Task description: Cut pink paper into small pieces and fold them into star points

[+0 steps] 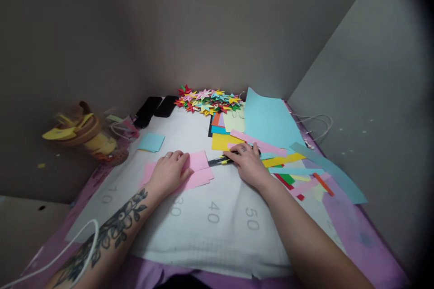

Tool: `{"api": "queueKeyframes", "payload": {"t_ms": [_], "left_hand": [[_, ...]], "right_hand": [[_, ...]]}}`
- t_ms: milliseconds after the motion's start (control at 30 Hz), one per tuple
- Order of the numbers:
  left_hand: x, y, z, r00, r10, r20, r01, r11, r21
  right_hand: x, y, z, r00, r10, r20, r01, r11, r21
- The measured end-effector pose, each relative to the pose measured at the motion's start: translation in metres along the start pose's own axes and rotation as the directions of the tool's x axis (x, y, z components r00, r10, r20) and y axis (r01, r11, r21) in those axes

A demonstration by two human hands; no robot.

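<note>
My left hand [169, 171] lies over pink paper [198, 161], pressing it to the white surface with its fingers spread a little. The paper shows a line across it, with a second pink part [200, 177] nearer to me. In my right hand [249, 165] is a black-and-yellow utility knife [217, 161], its dark blade pointing left and reaching the right edge of the pink paper. My fingers partly hide its handle. Left of the pink paper lies a small stack of light-blue paper squares [151, 142].
Folded paper stars [206, 100] are heaped at the back. Two dark phones [166, 106] lie left of them. Coloured strips [285, 160] and a large blue sheet [271, 117] are on the right. At the left stands a container with paper scraps [98, 142]. A white cable [96, 235] crosses my left forearm.
</note>
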State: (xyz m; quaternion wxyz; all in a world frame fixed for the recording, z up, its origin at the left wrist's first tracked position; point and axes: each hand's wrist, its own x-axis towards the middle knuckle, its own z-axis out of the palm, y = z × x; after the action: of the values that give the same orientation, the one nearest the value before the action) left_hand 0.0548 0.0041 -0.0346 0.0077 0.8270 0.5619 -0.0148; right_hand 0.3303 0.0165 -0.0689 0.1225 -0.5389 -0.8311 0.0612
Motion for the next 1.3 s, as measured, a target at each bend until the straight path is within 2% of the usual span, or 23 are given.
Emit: {"api": "queueKeyframes", "payload": {"t_ms": [133,233,300,400,567,900,1300], "left_hand": [[0.016,0.003,-0.003,1.000,-0.003,-0.017,0.003,1.000,-0.006],[0.035,0.001,0.000,0.991,0.127,-0.037,-0.130,0.988,-0.086],[0.047,-0.002,0.006,0.977,0.212,0.003,-0.210,0.969,-0.127],[0.059,-0.007,0.017,0.963,0.264,0.052,-0.254,0.956,-0.143],[0.060,-0.009,0.030,0.972,0.233,0.021,-0.228,0.963,-0.146],[0.062,-0.008,0.029,0.973,0.229,0.032,-0.223,0.966,-0.130],[0.062,-0.007,0.031,0.973,0.227,0.045,-0.221,0.968,-0.116]], "right_hand": [[0.002,0.000,0.003,1.000,0.008,-0.004,-0.008,1.000,-0.020],[0.003,-0.001,0.003,1.000,0.010,0.005,-0.010,1.000,-0.027],[0.003,-0.002,0.002,1.000,0.009,0.006,-0.009,0.999,-0.034],[0.002,-0.004,0.000,1.000,0.008,0.015,-0.007,0.999,-0.045],[-0.001,-0.008,-0.003,0.999,-0.001,0.049,0.003,0.998,-0.058],[-0.001,-0.020,-0.005,0.997,-0.007,0.074,0.016,0.992,-0.124],[-0.014,-0.016,-0.012,0.988,0.069,0.135,-0.054,0.992,-0.113]]}}
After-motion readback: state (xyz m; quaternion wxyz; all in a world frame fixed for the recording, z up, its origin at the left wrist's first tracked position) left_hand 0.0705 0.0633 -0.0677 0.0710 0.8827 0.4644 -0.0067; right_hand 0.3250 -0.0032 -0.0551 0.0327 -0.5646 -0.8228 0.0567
